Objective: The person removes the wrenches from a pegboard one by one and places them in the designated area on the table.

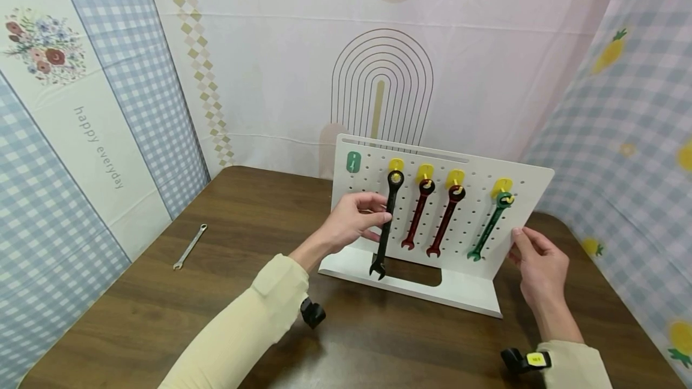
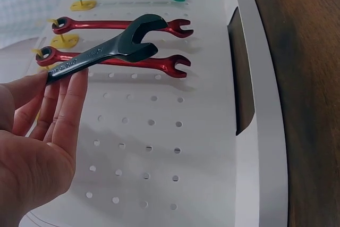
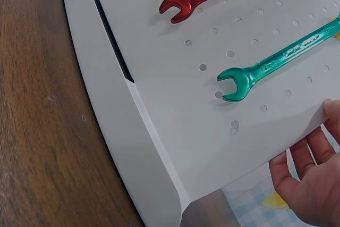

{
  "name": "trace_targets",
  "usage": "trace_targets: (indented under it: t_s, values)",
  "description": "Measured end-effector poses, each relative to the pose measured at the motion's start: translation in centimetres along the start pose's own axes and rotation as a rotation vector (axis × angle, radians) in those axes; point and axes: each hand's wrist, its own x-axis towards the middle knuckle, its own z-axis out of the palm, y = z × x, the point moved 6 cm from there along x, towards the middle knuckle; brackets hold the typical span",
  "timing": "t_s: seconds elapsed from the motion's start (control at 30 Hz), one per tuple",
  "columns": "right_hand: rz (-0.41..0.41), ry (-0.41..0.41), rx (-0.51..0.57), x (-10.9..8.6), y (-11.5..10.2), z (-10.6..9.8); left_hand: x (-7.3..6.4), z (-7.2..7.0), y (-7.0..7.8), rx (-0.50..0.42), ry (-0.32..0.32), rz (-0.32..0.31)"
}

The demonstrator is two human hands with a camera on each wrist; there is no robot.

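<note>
My left hand (image 1: 354,221) pinches a black combination wrench (image 1: 385,227) by its shaft, in front of the white pegboard (image 1: 497,245). The wrench's ring end is at a yellow hook (image 1: 396,165), and its open jaw points down, standing out from the board in the left wrist view. Two red wrenches (image 1: 416,215) and a green wrench (image 1: 489,230) hang from yellow hooks farther right. At the board's right edge, my right hand (image 1: 540,263) grips the panel, thumb in front and fingers behind (image 3: 303,158).
A small silver wrench (image 1: 190,248) lies on the brown wooden table (image 1: 243,329) at the left. On the board's upper left is a green label (image 1: 354,162). Patterned cloths (image 1: 259,65) hang behind and at both sides of the table.
</note>
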Motion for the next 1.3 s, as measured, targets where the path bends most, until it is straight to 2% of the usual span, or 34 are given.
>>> trace_targets:
  t_s: [0.83,1.3]
  values:
    - [-0.005,-0.004,-0.003,0.1,0.1,0.0,-0.5,-0.3,0.5,-0.051,-0.021,0.026]
    - [-0.015,-0.010,-0.042,0.1,0.1,0.0,-1.4,-0.8,0.0,-0.113,-0.051,-0.031]
